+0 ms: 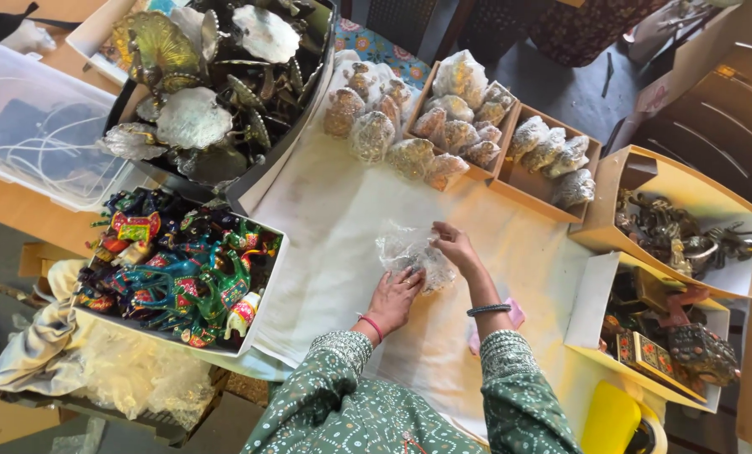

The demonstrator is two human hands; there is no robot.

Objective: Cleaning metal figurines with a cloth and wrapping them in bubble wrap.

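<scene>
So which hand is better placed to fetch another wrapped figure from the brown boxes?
Probably the right hand: it sits on the bundle's far edge, nearer the boxes. The left hand presses the near side.

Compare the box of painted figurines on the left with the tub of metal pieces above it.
The painted figurines are bright blue, green, red and yellow; the metal pieces are dull silver and brass. The figurines fill a white cardboard box; the metal pieces sit in a dark tub. Both lie unwrapped, heaped loosely.
</scene>
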